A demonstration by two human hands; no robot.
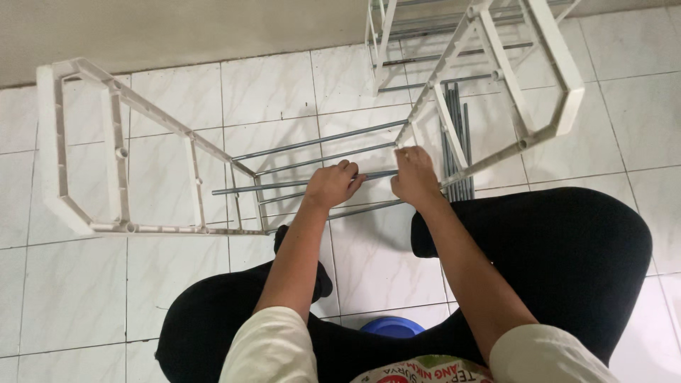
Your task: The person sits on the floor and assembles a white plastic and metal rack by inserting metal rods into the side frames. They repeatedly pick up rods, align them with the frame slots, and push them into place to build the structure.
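Note:
My left hand (333,184) grips a thin grey metal rod (284,186) that runs between two white plastic side frames. The left frame (117,167) stands on the tiled floor at the left, the right frame (511,92) rises at the upper right. My right hand (415,174) closes on the right end of the same rod where it meets the right frame. Other grey rods (319,142) span the two frames just beyond my hands. Both forearms reach forward over my black-trousered knees.
A bundle of loose grey rods (457,135) lies on the white tiled floor (269,92) behind the right frame. Another white rack section (383,35) stands at the top. A blue round stool edge (391,326) shows between my legs.

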